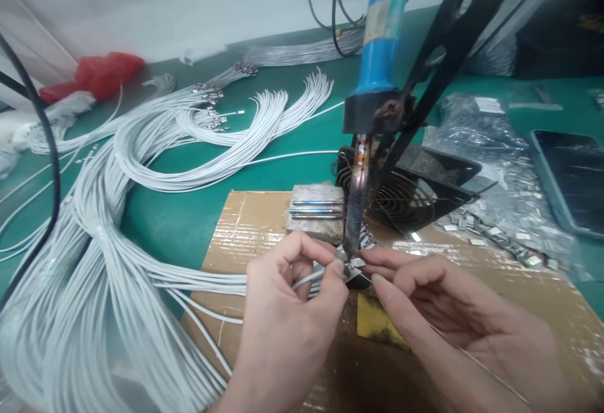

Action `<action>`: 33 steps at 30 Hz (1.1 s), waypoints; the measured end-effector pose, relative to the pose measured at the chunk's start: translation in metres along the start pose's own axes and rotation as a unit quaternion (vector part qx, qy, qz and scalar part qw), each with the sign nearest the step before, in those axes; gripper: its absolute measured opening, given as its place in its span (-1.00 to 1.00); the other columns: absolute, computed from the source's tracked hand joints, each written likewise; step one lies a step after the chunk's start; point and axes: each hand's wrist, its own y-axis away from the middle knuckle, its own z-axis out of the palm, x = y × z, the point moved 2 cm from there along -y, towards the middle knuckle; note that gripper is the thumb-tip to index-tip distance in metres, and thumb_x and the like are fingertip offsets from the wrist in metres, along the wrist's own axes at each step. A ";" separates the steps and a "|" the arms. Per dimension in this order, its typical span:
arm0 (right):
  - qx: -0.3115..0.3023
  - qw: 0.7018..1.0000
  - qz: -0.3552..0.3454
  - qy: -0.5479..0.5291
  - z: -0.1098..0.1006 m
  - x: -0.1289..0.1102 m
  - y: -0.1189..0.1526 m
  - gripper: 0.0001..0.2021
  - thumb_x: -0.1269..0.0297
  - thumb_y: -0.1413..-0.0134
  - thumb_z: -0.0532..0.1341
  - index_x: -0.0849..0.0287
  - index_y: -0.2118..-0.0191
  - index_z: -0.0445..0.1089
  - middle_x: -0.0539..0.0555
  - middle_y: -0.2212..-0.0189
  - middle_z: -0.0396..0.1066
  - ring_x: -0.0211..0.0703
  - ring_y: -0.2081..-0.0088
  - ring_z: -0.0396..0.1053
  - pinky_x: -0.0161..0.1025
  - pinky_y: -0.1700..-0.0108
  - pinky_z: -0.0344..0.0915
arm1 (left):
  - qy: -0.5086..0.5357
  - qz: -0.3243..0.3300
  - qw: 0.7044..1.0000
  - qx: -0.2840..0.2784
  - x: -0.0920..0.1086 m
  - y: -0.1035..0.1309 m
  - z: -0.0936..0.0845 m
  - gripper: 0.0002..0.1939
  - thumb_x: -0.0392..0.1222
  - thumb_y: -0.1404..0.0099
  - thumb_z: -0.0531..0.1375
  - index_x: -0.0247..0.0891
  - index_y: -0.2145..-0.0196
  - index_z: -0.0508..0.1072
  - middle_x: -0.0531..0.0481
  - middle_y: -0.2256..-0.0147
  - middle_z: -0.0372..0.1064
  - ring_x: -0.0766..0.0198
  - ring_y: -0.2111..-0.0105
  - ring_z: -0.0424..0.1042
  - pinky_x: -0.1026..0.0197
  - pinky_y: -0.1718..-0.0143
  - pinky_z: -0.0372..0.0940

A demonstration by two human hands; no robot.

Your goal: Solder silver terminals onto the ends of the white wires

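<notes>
A blue-handled soldering iron (384, 41) is clamped upright on a black bracket (425, 79), tip down between my hands. My left hand (287, 318) pinches a white cable (304, 281) between thumb and fingers, its end right at the iron's tip. A small metal connector (357, 263) sits there, partly hidden by fingertips. From the other side, my right hand (448, 299) holds a thin solder wire (481, 362) between thumb and fingers, its end close to the tip. The wire trails below that hand toward the lower right. More white cables run behind my left hand.
Large bundles of white cables (108, 274) cover the left side. Behind the iron are a metal block (316, 211) and a black fan (406, 192). Cardboard (236, 224) lies underneath, with a yellow sponge-like pad (375, 322). Small metal connectors (504, 243) and a phone (570, 180) lie right.
</notes>
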 end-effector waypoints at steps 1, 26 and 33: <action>0.000 1.000 0.001 0.001 0.000 0.000 0.000 -0.78 0.24 -0.10 0.44 0.08 0.50 0.47 0.03 0.22 0.68 -0.21 0.21 0.68 -0.54 0.11 0.50 | -0.001 0.001 1.000 0.001 0.000 0.000 0.000 -0.88 -0.21 -0.07 0.29 -0.23 0.56 0.43 0.00 0.52 0.48 0.34 0.59 0.32 0.35 0.67 0.16; 0.005 1.000 0.016 0.026 0.000 0.000 0.003 -0.76 0.21 -0.10 0.42 0.10 0.51 0.44 0.05 0.22 0.68 -0.18 0.21 0.67 -0.50 0.11 0.53 | -0.015 0.012 0.999 -0.028 -0.005 0.000 -0.004 -0.89 -0.28 -0.16 0.29 -0.23 0.50 0.45 0.03 0.48 0.51 0.37 0.57 0.34 0.36 0.62 0.21; 0.012 1.000 0.016 0.020 0.000 -0.002 0.002 -0.76 0.17 -0.07 0.44 0.09 0.51 0.46 0.09 0.23 0.68 -0.10 0.22 0.68 -0.38 0.08 0.56 | -0.009 0.015 1.000 -0.026 -0.004 0.000 -0.005 -0.88 -0.30 -0.16 0.31 -0.23 0.50 0.45 0.03 0.46 0.53 0.36 0.54 0.39 0.37 0.59 0.26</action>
